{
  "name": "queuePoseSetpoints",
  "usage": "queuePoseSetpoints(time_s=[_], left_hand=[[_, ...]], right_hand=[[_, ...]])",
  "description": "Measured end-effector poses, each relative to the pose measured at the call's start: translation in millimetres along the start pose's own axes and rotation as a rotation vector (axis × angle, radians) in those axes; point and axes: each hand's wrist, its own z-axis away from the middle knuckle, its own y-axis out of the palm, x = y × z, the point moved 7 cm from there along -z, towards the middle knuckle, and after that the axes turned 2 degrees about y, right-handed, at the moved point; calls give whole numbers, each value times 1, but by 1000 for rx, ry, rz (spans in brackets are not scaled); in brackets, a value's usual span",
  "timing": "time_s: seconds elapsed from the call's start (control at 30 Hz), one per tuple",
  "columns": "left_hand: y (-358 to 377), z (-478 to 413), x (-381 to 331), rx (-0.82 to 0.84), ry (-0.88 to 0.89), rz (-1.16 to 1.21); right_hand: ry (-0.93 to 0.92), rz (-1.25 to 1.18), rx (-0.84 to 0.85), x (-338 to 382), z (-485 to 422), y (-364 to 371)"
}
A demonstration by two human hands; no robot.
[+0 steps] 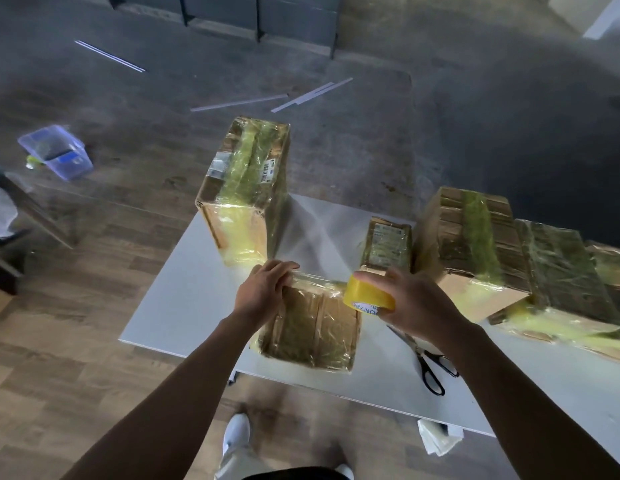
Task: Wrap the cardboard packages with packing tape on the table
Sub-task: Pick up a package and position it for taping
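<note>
The left hand (263,289), fingers laid flat, presses the tape end onto the far top edge of the small brown cardboard package (312,330) near the front edge of the white table (184,299); if it slips, the clear stretched strip (315,277) could lift, wrinkle or stick to itself. A hard pull by the right hand (416,303), which grips the yellow roll of packing tape (369,297), might drag the package off the edge. The left thumb is hidden, the black-handled scissors (430,368) lie partly under the right forearm, and the taped cardboard boxes (558,271) are cut off at the right.
</note>
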Motion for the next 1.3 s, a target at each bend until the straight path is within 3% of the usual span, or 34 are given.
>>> queuePoseSetpoints(time_s=[0.1, 0.17, 0.27, 0.43, 0.6, 0.9, 1.0, 1.07, 1.17, 1.3], left_hand=[[-6, -2, 8, -48, -40, -166], [-5, -5, -1, -36, 84, -303], [16, -2, -28, 88, 211, -309], [25, 4, -24, 18, 254, -331], [35, 5, -16, 134, 249, -355], [48, 6, -6, 187, 247, -410], [50, 8, -16, 120, 337, -507], [62, 12, -23, 199, 447, -554], [67, 13, -24, 291, 412, -517], [52, 9, -32, 217, 380, -418]], right_hand=[[-34, -4, 14, 13, -7, 10], [-14, -80, 17, 13, -13, 13], [-37, -138, 7, 13, -15, 14], [-50, -259, 8, -1, -1, 23], [6, -166, -1, -9, 3, 11], [22, 200, 79, -32, 19, 7], [79, 207, 129, -35, 15, 19], [123, 189, 160, -40, 15, 23], [161, 217, 202, -46, 14, 33], [205, 196, 254, -52, 12, 53]])
